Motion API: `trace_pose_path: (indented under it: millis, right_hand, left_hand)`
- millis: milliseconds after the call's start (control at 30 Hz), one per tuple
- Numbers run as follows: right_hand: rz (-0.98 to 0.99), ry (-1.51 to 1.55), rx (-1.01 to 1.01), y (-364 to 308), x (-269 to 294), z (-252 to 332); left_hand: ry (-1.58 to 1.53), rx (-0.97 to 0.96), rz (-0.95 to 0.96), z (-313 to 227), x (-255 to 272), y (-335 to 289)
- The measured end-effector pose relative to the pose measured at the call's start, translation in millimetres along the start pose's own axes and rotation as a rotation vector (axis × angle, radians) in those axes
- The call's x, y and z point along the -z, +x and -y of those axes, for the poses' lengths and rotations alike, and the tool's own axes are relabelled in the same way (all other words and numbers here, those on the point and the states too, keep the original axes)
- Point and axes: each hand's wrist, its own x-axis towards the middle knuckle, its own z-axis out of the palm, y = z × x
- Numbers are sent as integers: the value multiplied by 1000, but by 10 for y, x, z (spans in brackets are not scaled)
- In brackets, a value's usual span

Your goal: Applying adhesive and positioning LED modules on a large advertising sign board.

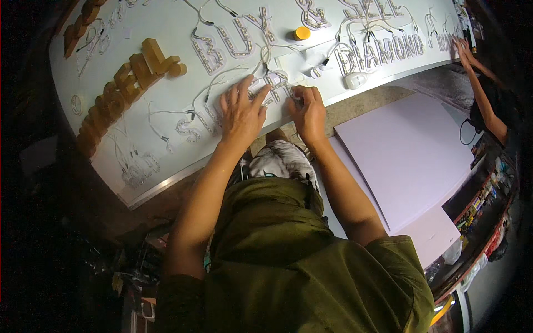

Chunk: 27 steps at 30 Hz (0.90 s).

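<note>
We seem to be aligning the LED letter [275, 95] between our spread left hand [242, 115] and curled right hand [308, 115], its grip unclear, on the white table [172, 28]'s near side, which calls for light nudges.

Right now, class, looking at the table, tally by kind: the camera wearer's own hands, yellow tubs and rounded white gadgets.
Wearer's hands, left hand and right hand: 2
Yellow tub: 1
Rounded white gadget: 1
Total: 4
</note>
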Motion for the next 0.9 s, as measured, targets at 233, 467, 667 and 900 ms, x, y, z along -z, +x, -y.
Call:
trace_pose_path:
  millis: [233,467,667,900]
  right_hand:
    - [-4,-3,-4,4,-9,-7]
    - [2,-34,-9,19,18,28]
    - [-4,-14,-14,-3,-8,-40]
    - [-9,-7,-12,6,-28,-43]
  left_hand:
    - [-3,-2,-11,5,-4,7]
    - [6,6,-94,-55,-9,102]
    - [10,45,-154,-142,-22,274]
    - [-8,39,-180,-103,-73,332]
